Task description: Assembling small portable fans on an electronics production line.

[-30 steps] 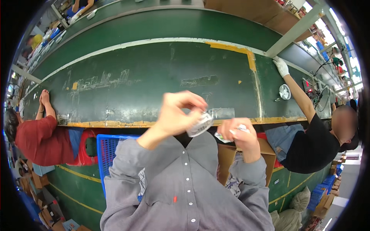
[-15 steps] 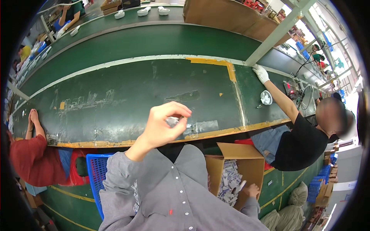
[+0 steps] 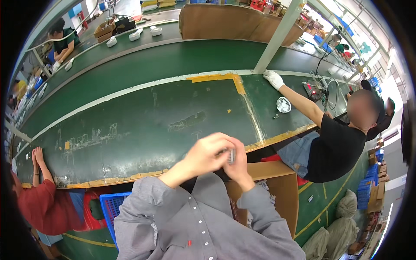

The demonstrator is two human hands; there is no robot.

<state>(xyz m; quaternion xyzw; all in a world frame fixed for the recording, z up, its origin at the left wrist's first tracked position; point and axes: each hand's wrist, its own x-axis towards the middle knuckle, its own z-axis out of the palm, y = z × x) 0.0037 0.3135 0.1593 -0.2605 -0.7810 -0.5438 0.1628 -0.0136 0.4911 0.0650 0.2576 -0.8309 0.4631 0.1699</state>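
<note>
My two hands meet just above the near edge of the workbench (image 3: 143, 143). My left hand (image 3: 207, 152) is closed, its curled fingertips against the fingers of my right hand (image 3: 238, 167). Between them shows a small grey-white piece (image 3: 232, 156), mostly covered by fingers, its kind too small to tell. The right hand is bent round that piece. Below my right forearm stands an open cardboard box (image 3: 284, 197) holding many small white pieces (image 3: 262, 186), partly hidden by my sleeve.
A blue plastic crate (image 3: 113, 208) stands left of my lap. At right, a co-worker's white-gloved hand (image 3: 274, 80) rests on the bench near a white round fan part (image 3: 284, 105). Another person's hands (image 3: 38, 157) lie at the left. A metal post (image 3: 279, 37) rises behind.
My right hand has come up from the cardboard box to meet my left hand. The left hand has moved slightly right and down in the picture. The whole view has shifted a little.
</note>
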